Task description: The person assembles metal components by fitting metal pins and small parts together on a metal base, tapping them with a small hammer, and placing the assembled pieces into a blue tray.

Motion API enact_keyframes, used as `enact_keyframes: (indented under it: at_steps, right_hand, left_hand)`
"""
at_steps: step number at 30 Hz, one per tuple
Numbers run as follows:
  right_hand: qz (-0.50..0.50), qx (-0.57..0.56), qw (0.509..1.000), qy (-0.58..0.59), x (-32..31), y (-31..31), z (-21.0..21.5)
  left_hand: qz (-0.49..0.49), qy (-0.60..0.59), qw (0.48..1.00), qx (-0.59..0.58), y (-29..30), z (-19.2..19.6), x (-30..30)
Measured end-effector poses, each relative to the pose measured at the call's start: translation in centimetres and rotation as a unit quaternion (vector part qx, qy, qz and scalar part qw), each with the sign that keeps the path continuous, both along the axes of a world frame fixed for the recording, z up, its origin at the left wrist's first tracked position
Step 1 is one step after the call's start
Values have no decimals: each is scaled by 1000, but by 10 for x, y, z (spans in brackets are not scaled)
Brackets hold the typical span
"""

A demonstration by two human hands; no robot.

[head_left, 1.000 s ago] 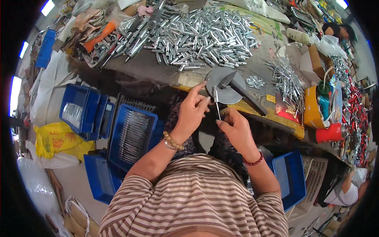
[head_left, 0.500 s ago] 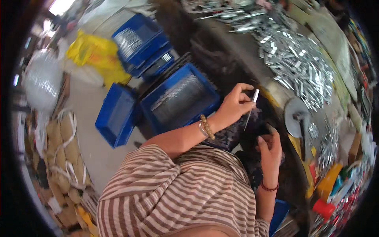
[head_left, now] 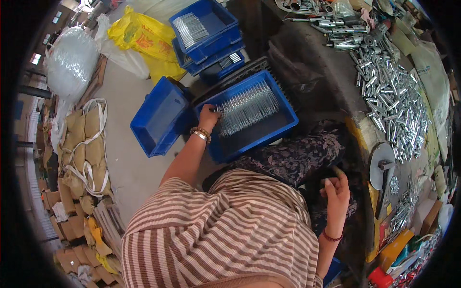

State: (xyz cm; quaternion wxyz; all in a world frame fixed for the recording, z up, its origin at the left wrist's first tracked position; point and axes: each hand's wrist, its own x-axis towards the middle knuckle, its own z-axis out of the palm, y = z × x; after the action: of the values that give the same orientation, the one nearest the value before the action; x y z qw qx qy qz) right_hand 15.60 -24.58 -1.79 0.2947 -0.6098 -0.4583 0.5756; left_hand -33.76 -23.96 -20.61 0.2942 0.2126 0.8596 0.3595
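Observation:
My left hand (head_left: pixel 209 117), with a beaded bracelet and a silver bangle, reaches into a blue plastic tray (head_left: pixel 291 122). Its fingers are closed at the left end of a row of thin metal rods (head_left: pixel 247 108) with silver sleeves, laid side by side. They seem to pinch the endmost rod, mostly hidden by the fingers. My right hand (head_left: pixel 336 192), with a dark red bracelet, hovers by my patterned trouser leg (head_left: pixel 297 156) near the workbench edge. Its fingers are loosely bent and apart, with nothing visible in them.
Left of the tray, an empty blue bin (head_left: pixel 161 117) sits tilted. Stacked blue bins (head_left: pixel 225 26) with more rods stand behind, beside a yellow bag (head_left: pixel 144 36). On the right bench lie a heap of silver metal sleeves (head_left: pixel 394 101) and a round metal disc (head_left: pixel 381 165) with a bar.
My left hand has moved left from near the bench, where it held a sleeved rod, to the row in the tray. My right hand stays by the bench edge. The view has shifted.

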Motion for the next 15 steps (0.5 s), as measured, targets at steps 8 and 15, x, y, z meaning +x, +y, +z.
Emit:
enact_keyframes:
  at_steps: [8,15]
  right_hand:
    - [23,1,1000,-2,-4,1,-3]
    - [0,3,1000,4,3,-3,-11]
  left_hand:
    - [-44,68,995,-56,9,-19,0]
    - [-91,245,965,-19,19,-23,5]
